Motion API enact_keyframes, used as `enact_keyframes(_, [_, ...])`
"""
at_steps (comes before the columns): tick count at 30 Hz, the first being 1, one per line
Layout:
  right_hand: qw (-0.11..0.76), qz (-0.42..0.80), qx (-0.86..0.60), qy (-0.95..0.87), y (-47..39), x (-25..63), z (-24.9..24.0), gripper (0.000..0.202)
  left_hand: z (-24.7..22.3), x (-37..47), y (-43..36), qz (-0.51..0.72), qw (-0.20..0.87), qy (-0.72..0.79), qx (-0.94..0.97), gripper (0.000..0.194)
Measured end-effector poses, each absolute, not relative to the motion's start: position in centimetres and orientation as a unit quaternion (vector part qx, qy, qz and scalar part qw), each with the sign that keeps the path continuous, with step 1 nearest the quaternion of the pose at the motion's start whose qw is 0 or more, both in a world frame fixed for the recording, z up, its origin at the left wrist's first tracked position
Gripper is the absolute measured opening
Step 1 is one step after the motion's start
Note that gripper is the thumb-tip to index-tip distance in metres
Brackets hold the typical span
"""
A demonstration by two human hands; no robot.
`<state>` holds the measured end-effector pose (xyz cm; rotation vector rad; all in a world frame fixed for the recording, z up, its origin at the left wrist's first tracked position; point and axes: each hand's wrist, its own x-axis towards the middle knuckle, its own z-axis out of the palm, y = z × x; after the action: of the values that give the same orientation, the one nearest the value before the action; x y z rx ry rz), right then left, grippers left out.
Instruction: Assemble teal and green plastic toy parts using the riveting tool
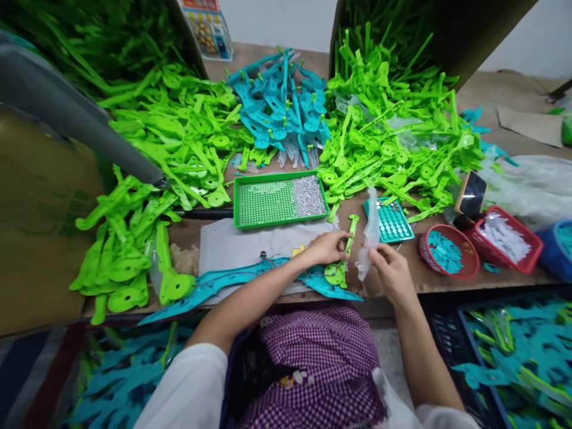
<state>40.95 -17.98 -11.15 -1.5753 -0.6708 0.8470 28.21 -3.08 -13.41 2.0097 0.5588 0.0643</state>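
Observation:
My left hand [328, 247] is closed, its fingers pinching a small lime-green plastic part [353, 225] near its upper end. The part's round lower end [335, 274] rests over the right portion of a long blue plastic piece [227, 277], which lies along the table's front edge on a pale cloth [223, 241]. Thin dark wires run along the blue piece. My right hand [393, 271] pinches a translucent whitish plastic piece [370, 229], held upright just right of the green part and apart from it.
Behind stands a green tray [263, 202] of small metal pieces, beside a teal tray [393, 220]. Heaps of green parts [179, 125] and blue parts [286, 101] fill the back. Red baskets [451, 250] sit at right. A crate [473, 351] of parts is below. A grey bar [89, 119] slants in at left.

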Motion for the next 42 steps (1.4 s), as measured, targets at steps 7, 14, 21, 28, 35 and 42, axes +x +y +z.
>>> enact_keyframes(7, [0.589,0.459,-0.639,-0.183,-20.7,39.6,-12.6,0.051,-13.0,28.3,-3.1,0.018,0.512,0.234,0.826,0.062])
enact_keyframes(14, [0.567,0.479,-0.642,-0.192,-19.0,39.9,-13.7,0.052,-12.9,28.3,-3.2,0.021,0.512,0.234,0.826,0.062])
enact_keyframes(21, [0.531,0.496,-0.659,-0.194,-18.8,40.0,-13.6,0.056,-13.1,28.4,-3.1,0.021,0.506,0.235,0.83,0.063])
enact_keyframes(28, [0.399,0.457,-0.731,-0.311,-18.5,41.3,-13.9,0.049,-12.6,28.3,-3.2,0.015,0.499,0.238,0.833,0.062])
enact_keyframes(35, [0.398,0.364,-0.759,-0.364,-16.7,43.2,-13.7,0.063,-12.7,28.3,-3.2,0.015,0.504,0.236,0.831,0.062])
enact_keyframes(42, [0.337,0.253,-0.776,-0.469,-15.1,43.6,-13.4,0.065,-12.2,28.3,-3.3,0.012,0.493,0.251,0.833,0.061])
